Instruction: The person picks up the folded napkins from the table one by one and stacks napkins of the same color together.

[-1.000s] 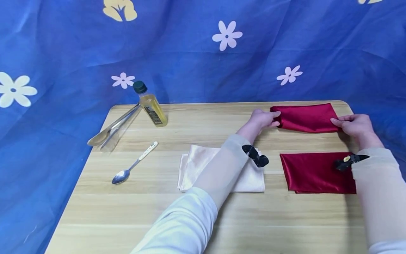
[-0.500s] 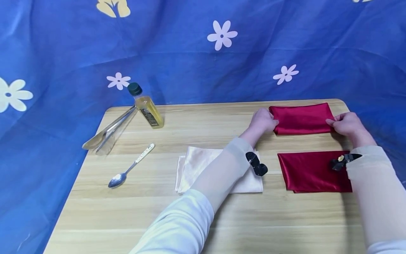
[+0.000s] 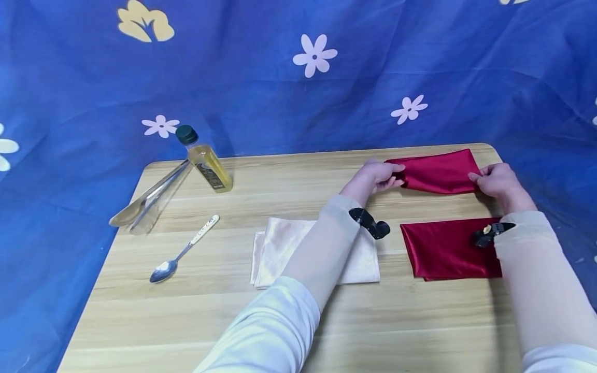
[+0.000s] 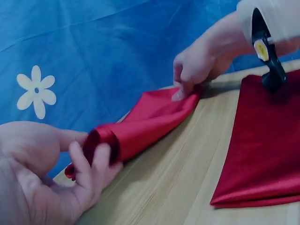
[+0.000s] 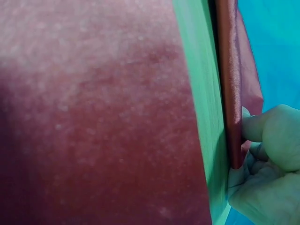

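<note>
Blue backdrop [image 3: 261, 103], wooden table [image 3: 140, 321]; right hand [image 3: 500, 182] pinches far red cloth [image 3: 440, 172]; left hand [image 3: 374, 177], fingers spread, at opposite end.

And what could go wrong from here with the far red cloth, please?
At the left hand, the far red cloth gapes like a loose tube, so its fold may open. The right hand pinches the other end, so uneven pulling could skew it. It is also near the back edge of the table, so it might slip off.
</note>
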The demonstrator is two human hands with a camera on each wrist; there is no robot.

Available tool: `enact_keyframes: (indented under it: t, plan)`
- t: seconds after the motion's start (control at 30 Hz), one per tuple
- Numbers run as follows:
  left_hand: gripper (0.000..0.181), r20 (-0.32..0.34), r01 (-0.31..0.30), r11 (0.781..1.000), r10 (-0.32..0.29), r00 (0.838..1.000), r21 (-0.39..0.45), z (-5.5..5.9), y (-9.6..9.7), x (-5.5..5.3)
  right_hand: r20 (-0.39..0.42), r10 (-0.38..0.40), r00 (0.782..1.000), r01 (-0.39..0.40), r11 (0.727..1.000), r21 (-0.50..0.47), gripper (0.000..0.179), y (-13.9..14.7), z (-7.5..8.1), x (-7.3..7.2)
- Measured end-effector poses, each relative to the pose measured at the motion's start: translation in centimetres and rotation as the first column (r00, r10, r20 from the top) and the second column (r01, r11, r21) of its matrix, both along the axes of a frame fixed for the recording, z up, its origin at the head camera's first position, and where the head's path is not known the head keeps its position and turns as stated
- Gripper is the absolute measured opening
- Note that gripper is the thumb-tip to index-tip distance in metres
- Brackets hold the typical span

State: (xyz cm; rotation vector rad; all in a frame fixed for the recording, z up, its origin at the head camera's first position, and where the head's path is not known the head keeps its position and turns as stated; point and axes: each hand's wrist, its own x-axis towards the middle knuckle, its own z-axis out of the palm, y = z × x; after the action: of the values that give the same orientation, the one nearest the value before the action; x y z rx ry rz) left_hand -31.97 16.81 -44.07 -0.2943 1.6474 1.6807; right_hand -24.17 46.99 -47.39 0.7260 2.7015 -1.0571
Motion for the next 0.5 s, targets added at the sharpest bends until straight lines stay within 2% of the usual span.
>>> enact_keyframes:
  t: [0.07, 0.1, 0.13, 0.17, 0.2, 0.23, 0.3, 0.33, 0.37, 0.4, 0.47, 0.5]
  plan:
    - [0.030, -0.002, 0.024, 0.999, -0.024, 1.000, 0.042, -0.2, 0.0, 0.0, -0.005, 0.008, 1.000, -0.008, 1.000, 0.003, 0.044, 0.0, 0.1, -0.1]
    - [0.031, -0.039, 0.032, 0.999, -0.031, 0.999, 0.024, -0.3, 0.1, 0.1, -0.009, 0.014, 1.000, -0.014, 1.000, 0.005, 0.044, 0.0, 0.1, -0.1]
    - [0.032, -0.099, 0.055, 0.998, -0.058, 0.993, -0.028, -0.4, 0.2, 0.1, -0.015, 0.023, 1.000, -0.023, 1.000, 0.015, 0.043, 0.0, 0.1, -0.2]
    - [0.029, -0.183, 0.087, 0.989, -0.108, 0.977, -0.118, -0.5, 0.2, 0.2, -0.019, 0.042, 0.999, -0.041, 0.999, 0.036, 0.042, 0.0, 0.1, -0.2]
    - [0.026, -0.259, 0.110, 0.968, -0.169, 0.951, -0.227, -0.6, 0.3, 0.3, -0.025, 0.063, 0.998, -0.061, 0.997, 0.056, 0.040, -0.1, 0.1, -0.2]
    - [0.026, -0.319, 0.114, 0.935, -0.227, 0.920, -0.337, -0.7, 0.3, 0.4, -0.034, 0.091, 0.995, -0.088, 0.992, 0.085, 0.039, -0.2, 0.2, -0.3]
    - [0.035, -0.397, 0.096, 0.853, -0.335, 0.855, -0.513, -1.0, 0.2, 0.6, -0.045, 0.153, 0.987, -0.145, 0.977, 0.154, 0.038, -0.4, 0.5, -0.3]
    - [0.040, -0.415, 0.085, 0.827, -0.364, 0.834, -0.556, -1.2, 0.1, 0.6, -0.052, 0.181, 0.982, -0.169, 0.968, 0.185, 0.038, -0.5, 0.7, -0.3]
    - [0.043, -0.429, 0.071, 0.822, -0.366, 0.826, -0.565, -1.4, 0.0, 0.6, -0.054, 0.200, 0.978, -0.185, 0.961, 0.203, 0.037, -0.6, 0.9, -0.3]
    - [0.043, -0.435, 0.061, 0.845, -0.334, 0.836, -0.532, -1.6, 0.0, 0.6, -0.058, 0.212, 0.976, -0.195, 0.957, 0.213, 0.037, -0.7, 1.1, -0.3]
    - [0.035, -0.423, 0.040, 0.921, -0.217, 0.879, -0.388, -1.9, -0.2, 0.7, -0.065, 0.208, 0.976, -0.191, 0.961, 0.197, 0.038, -0.9, 1.5, -0.3]
    - [0.029, -0.398, 0.022, 0.952, -0.150, 0.905, -0.307, -2.2, -0.2, 0.8, -0.068, 0.196, 0.978, -0.183, 0.969, 0.167, 0.039, -0.9, 1.7, -0.4]
